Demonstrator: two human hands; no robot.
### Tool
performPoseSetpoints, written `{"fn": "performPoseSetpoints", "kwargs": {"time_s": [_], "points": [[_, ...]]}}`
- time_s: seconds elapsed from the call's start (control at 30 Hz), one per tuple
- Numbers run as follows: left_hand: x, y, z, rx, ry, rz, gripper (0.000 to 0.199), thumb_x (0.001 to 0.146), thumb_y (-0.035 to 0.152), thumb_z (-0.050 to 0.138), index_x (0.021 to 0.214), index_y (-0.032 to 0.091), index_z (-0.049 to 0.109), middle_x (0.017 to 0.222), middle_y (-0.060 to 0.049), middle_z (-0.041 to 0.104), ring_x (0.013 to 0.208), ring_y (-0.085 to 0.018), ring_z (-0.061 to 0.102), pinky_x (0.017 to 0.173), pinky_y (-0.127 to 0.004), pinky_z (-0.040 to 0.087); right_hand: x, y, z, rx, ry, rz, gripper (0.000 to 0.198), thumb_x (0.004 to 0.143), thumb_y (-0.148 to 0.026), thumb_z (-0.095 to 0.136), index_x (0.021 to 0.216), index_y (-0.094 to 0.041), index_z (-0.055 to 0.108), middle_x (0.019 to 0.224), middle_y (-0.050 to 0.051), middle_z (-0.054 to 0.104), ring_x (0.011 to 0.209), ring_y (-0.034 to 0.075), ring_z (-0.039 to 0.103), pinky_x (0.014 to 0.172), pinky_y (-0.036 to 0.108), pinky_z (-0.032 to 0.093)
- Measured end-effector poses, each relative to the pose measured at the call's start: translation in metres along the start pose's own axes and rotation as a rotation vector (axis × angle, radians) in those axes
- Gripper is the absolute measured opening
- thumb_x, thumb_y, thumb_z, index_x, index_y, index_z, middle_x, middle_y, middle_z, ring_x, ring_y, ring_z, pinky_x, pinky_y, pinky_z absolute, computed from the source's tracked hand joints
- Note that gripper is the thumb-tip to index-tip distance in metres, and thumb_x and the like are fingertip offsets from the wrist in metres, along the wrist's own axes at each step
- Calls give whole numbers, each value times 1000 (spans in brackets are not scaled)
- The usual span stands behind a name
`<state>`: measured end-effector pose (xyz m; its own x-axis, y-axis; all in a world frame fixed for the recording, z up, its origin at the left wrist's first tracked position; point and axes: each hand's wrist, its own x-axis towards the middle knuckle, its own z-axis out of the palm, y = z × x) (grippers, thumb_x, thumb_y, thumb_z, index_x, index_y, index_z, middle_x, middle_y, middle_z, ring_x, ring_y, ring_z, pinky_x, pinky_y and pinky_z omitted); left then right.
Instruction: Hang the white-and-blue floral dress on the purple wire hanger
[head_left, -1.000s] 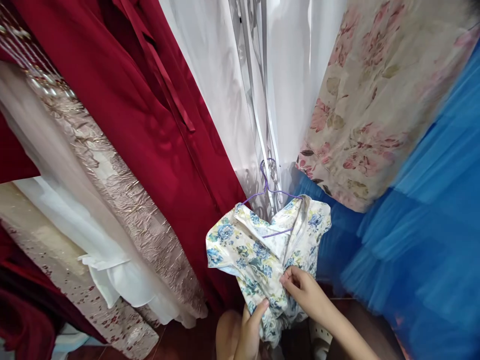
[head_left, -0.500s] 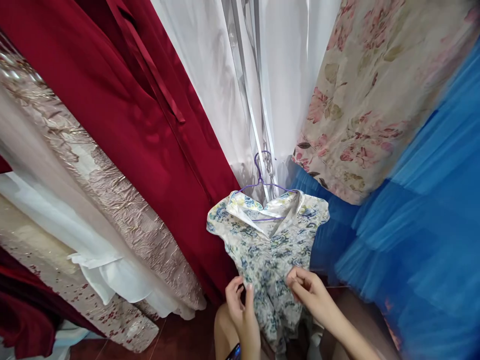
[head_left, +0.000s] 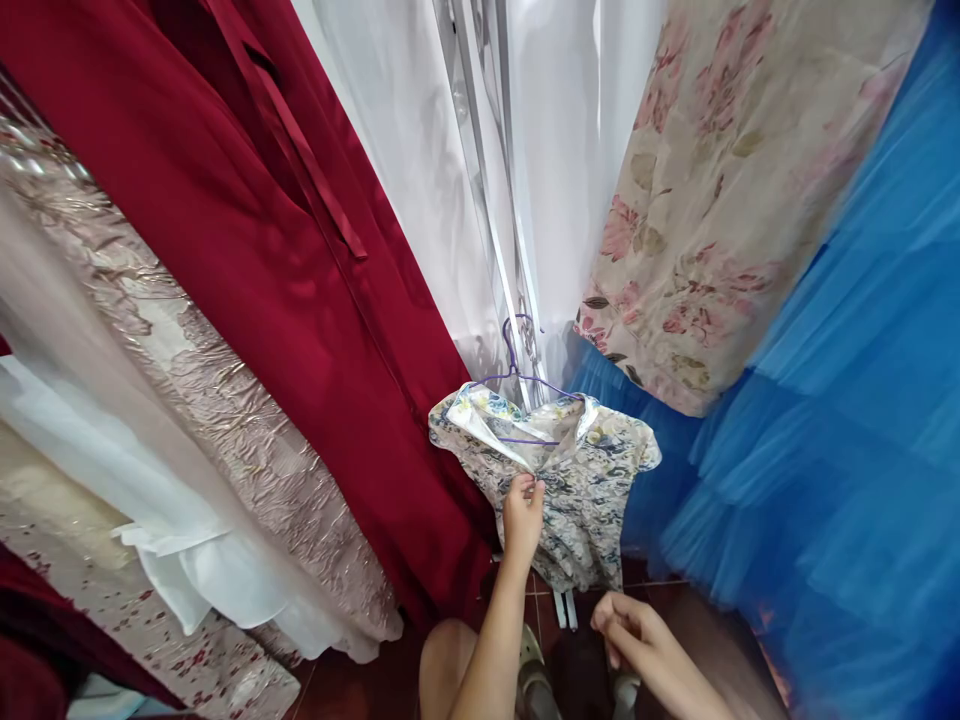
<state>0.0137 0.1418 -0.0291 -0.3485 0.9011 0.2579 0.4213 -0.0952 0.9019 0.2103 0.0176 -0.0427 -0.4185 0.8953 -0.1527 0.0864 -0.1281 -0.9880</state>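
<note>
A short-sleeved floral blouse [head_left: 577, 500], white with blue and yellow print, hangs on a purple hanger [head_left: 514, 372] in front of me. Its collar lies open, and the lower bar of the hanger shows inside the neckline. My left hand [head_left: 523, 515] pinches the blouse's front at the bottom of the neck opening, thumb and fingers pressed together. Below the hem, to the right, is my right hand [head_left: 628, 632], apart from the cloth. Its fingers are curled in loosely, with nothing visible in them.
Long garments hang around: a dark red dress [head_left: 300, 290], white cloth [head_left: 570, 150], a pink floral dress [head_left: 697, 230] and blue tulle [head_left: 840, 440]. Pale brocade [head_left: 225, 360] hangs at left. White metal poles [head_left: 487, 190] stand behind the hanger. The floor is red tile [head_left: 360, 665].
My left hand has moved up from the blouse's side to the neck opening. My right hand has come off the blouse and dropped lower. The lower part of the blouse has swung away from me.
</note>
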Motion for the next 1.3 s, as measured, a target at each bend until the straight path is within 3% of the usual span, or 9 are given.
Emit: {"fn": "performPoseSetpoints", "kwargs": {"time_s": [0.17,0.37,0.57,0.73,0.87,1.07,1.3], "points": [[12,-2,7,58,17,19,28,84,43,58,83,16,65,80,-11,71,74,-23,67,72,-32,49,-19,31,-13,44,33,22,37,88,-54,51,74,-20,53,58,-4,47,51,13,47,52,26,33],[-2,2,-1,31,-16,33,32,87,45,55,74,16,62,69,-7,67,65,-19,63,63,-26,46,-27,43,-19,12,43,76,35,86,-52,53,72,-20,53,55,-5,45,51,14,48,53,26,34],[-57,24,-22,-99,-152,-17,38,87,49,58,71,15,58,62,-1,59,60,-14,56,58,-21,42,-6,7,-11,1,34,3,34,90,-51,51,79,-20,57,60,-4,50,55,14,49,55,26,36],[-95,49,-42,-188,-203,-68,29,90,41,58,78,15,61,70,-2,62,67,-15,58,64,-23,45,20,-37,5,21,47,-40,44,89,-58,52,105,-19,62,68,-1,58,60,16,51,56,26,37],[-107,64,-55,-153,-256,-32,23,92,36,55,84,16,64,78,-5,67,76,-18,63,71,-25,48,30,-62,21,51,56,-204,41,89,-57,54,88,-18,68,77,3,63,76,20,57,70,28,44],[-110,68,-72,-71,-289,11,18,91,29,55,86,18,69,83,-5,71,80,-19,66,75,-25,49,27,-63,33,124,107,-177,40,84,-56,63,82,-17,71,75,4,66,74,21,58,68,29,45],[-111,71,-71,-66,-301,-36,22,91,30,55,84,17,71,79,-6,71,74,-19,66,69,-24,49,25,-61,37,189,157,-116,35,81,-53,67,82,-18,70,70,3,66,64,18,55,57,27,40]]}}
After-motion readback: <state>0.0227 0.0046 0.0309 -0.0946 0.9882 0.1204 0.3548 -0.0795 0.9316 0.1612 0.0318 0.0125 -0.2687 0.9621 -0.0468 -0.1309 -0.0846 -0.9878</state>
